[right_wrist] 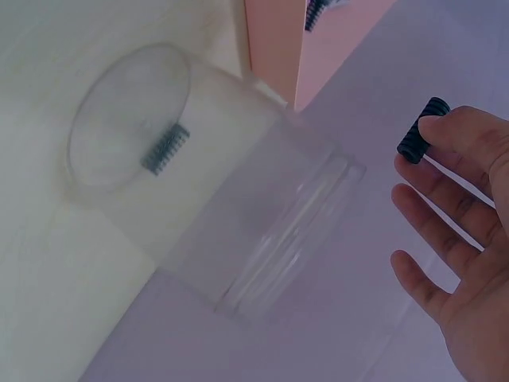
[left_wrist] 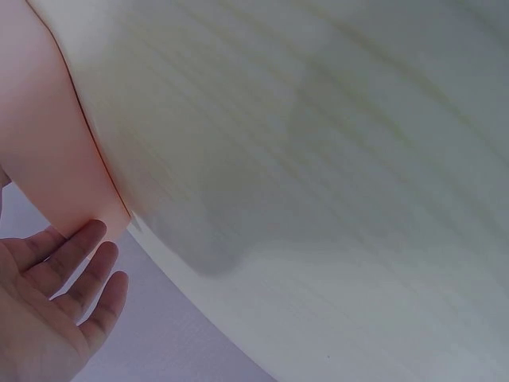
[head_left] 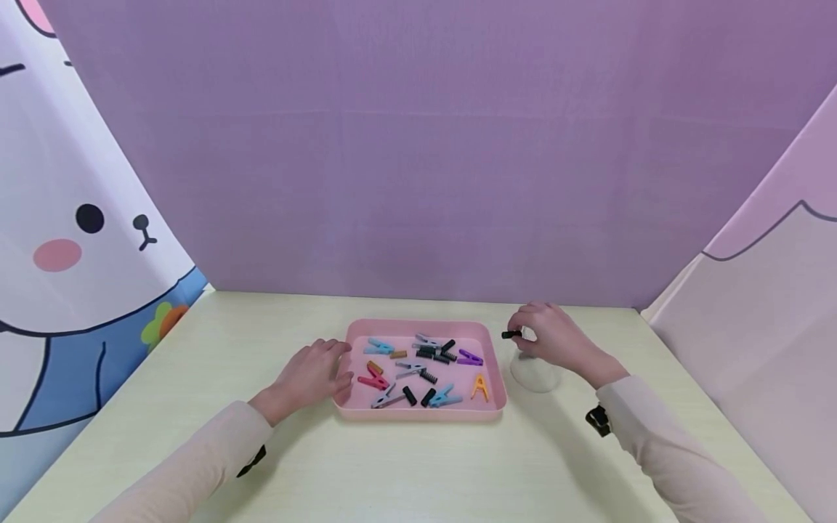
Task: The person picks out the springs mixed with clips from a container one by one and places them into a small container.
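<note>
While the left hand (head_left: 312,372) rests with straight fingers against the tray (head_left: 418,414), the right hand (head_left: 546,338) pinches a black spring (head_left: 511,335) above the jar (head_left: 535,372) on the tabletop (head_left: 418,465).

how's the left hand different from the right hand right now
The left hand lies flat with straight fingers against the near left edge of the pink tray, holding nothing; the right hand is raised and pinches a small black ribbed piece at its fingertips. The left hand stays at the tray; the right hand is over a clear jar standing right of it. Both wear pale long sleeves.
</note>
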Demonstrator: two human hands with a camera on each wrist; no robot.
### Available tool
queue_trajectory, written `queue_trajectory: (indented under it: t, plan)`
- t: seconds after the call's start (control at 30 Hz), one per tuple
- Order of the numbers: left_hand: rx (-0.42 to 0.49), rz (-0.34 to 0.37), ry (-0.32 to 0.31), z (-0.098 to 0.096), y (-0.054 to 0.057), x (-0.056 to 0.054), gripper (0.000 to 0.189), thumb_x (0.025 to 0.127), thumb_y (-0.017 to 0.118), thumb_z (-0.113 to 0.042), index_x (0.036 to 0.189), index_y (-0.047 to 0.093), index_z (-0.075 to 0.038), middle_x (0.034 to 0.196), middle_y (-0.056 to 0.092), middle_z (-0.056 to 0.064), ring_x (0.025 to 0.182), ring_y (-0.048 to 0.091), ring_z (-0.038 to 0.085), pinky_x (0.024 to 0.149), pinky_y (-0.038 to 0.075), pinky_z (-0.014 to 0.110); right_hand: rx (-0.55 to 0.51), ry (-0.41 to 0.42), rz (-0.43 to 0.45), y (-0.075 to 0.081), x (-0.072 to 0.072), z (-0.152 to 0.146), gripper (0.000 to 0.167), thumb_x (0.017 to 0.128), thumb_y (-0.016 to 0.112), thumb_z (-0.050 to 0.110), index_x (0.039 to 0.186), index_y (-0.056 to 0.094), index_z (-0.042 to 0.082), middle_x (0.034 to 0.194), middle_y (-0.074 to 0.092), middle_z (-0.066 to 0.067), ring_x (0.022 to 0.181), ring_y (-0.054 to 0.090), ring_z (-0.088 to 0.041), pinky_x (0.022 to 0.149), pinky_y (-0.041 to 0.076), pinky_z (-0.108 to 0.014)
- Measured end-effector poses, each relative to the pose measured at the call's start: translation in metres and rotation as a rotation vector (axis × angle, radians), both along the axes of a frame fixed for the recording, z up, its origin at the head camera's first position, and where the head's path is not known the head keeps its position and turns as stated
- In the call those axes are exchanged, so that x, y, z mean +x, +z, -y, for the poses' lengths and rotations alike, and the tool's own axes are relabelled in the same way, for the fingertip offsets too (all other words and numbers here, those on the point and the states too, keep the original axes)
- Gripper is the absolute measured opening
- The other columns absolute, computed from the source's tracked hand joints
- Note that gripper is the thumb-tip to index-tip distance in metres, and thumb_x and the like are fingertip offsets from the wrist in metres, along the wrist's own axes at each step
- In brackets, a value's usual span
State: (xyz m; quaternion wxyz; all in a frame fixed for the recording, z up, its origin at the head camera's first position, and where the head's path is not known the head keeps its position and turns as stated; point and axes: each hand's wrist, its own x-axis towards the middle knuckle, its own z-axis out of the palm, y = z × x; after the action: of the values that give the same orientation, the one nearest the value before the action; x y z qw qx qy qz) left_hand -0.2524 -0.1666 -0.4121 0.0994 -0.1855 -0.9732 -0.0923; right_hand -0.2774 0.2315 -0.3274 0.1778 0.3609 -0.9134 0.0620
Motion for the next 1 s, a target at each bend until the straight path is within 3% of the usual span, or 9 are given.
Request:
queue_trajectory:
  t: [0.33,1.0]
  plan:
    - [-0.006,0.008,0.008,-0.001,0.001,0.001,0.052,0.077,0.067,-0.038,0.117,0.057,-0.006,0.117,0.06,0.011,0.102,0.057,0.028,0.085,0.05,0.044,-0.045,-0.037,-0.039,-0.002,-0.006,-0.023,0.01,0.072,0.071,0.009,0.081,0.067,0.013,0.077,0.064,0.004,0.074,0.055,-0.015,0.067,0.044,-0.038]
    - [0.0,-0.025,-0.009,0.0,-0.001,0.002,0.05,0.077,0.067,-0.036,0.115,0.058,-0.005,0.115,0.061,0.011,0.101,0.057,0.028,0.082,0.051,0.043,-0.074,-0.127,0.014,-0.025,-0.011,-0.046,0.01,0.072,0.07,0.005,0.081,0.067,0.01,0.076,0.065,0.001,0.072,0.058,-0.018,0.066,0.047,-0.037]
